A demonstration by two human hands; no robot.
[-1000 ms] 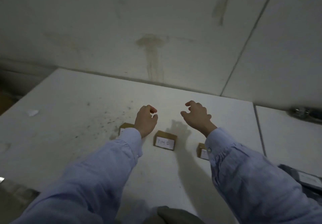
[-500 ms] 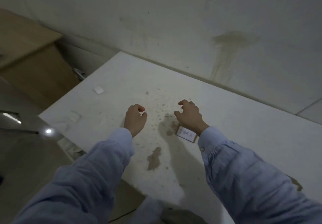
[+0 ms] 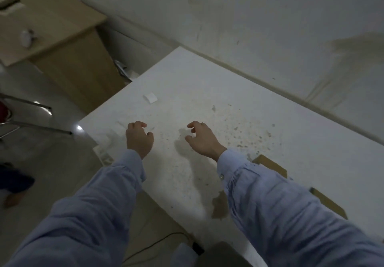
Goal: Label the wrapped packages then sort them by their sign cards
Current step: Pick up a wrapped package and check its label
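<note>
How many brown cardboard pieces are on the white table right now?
2. One brown cardboard piece sits beside the right sleeve's cuff; the other lies nearer the camera along that sleeve, which covers part of each and may hide more.

The white surface (image 3: 207, 92) is dirty, with dark speckles (image 3: 239, 129) across its middle and a brown stain (image 3: 219, 206) by the near edge. A small white paper slip (image 3: 150, 97) lies toward the far left corner. Two brown cardboard pieces (image 3: 270, 165) (image 3: 328, 202) lie at the right, partly hidden by a sleeve.
</note>
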